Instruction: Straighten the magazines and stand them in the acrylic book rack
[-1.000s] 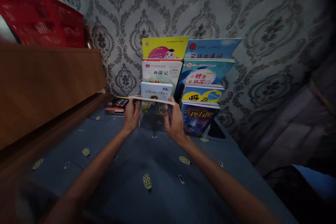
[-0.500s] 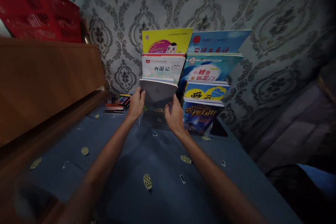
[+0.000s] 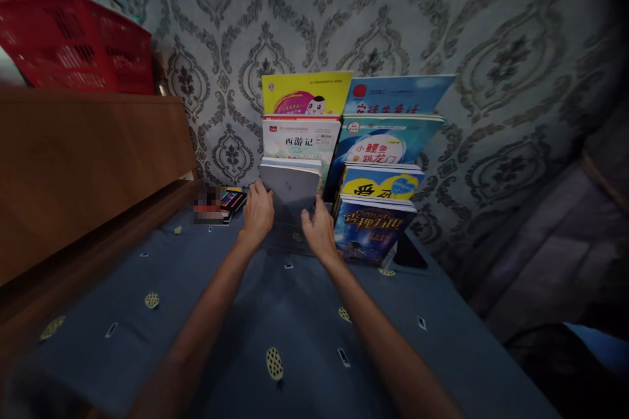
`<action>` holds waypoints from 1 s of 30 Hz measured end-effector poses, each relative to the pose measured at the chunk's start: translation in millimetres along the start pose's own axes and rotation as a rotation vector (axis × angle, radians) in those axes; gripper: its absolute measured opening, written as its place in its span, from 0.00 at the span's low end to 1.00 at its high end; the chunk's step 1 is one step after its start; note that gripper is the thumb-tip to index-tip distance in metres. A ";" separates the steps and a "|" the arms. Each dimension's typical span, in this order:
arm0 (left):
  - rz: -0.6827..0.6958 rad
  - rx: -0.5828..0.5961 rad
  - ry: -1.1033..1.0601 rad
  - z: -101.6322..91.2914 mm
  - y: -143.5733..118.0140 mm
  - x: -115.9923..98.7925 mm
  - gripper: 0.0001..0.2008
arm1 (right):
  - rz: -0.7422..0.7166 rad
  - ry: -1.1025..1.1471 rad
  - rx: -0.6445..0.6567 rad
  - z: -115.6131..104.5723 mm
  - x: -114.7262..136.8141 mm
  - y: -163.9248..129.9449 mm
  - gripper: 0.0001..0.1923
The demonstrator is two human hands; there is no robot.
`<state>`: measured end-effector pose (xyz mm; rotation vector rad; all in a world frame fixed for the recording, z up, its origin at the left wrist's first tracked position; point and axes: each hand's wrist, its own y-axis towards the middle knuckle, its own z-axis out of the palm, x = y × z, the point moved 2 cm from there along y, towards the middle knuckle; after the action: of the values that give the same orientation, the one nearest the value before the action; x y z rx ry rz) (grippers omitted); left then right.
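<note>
A clear tiered rack (image 3: 285, 236) stands on the blue patterned cloth (image 3: 275, 314) against the wallpapered wall, filled with children's books in two columns. My left hand (image 3: 257, 212) and my right hand (image 3: 319, 233) both grip a thin grey-backed book (image 3: 289, 191), which stands upright in the front slot of the left column, its plain side toward me. Behind it rise a white book (image 3: 301, 139) and a yellow book (image 3: 305, 93). The right column holds a dark book (image 3: 371, 230) in front and blue ones (image 3: 388, 137) behind.
A small stack of books (image 3: 227, 203) lies flat to the left of the rack. A wooden headboard-like panel (image 3: 88, 170) runs along the left, with a red plastic basket (image 3: 78, 46) on top. A dark flat object (image 3: 410, 252) lies right of the rack.
The grey-backed book went from lying flat in my hands to standing upright, then came down into the front left slot. Both hands dropped with it.
</note>
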<state>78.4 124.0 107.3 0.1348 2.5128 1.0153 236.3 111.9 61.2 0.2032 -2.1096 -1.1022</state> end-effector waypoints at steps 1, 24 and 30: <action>0.005 0.001 0.018 -0.6 -0.5 -0.5 0.12 | 0.002 0.008 -0.001 0.3 -0.7 -0.2 0.30; 0.003 0.000 0.008 1.3 5.3 5.8 0.08 | 0.075 0.047 0.032 5.4 -12.8 0.4 0.31; -0.023 0.053 0.042 -1.2 4.9 2.5 0.08 | 0.064 0.010 0.028 4.9 -9.6 0.5 0.32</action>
<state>75.3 127.4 110.5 0.1012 2.5742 0.9522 240.0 119.7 54.7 0.1535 -2.1087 -1.0323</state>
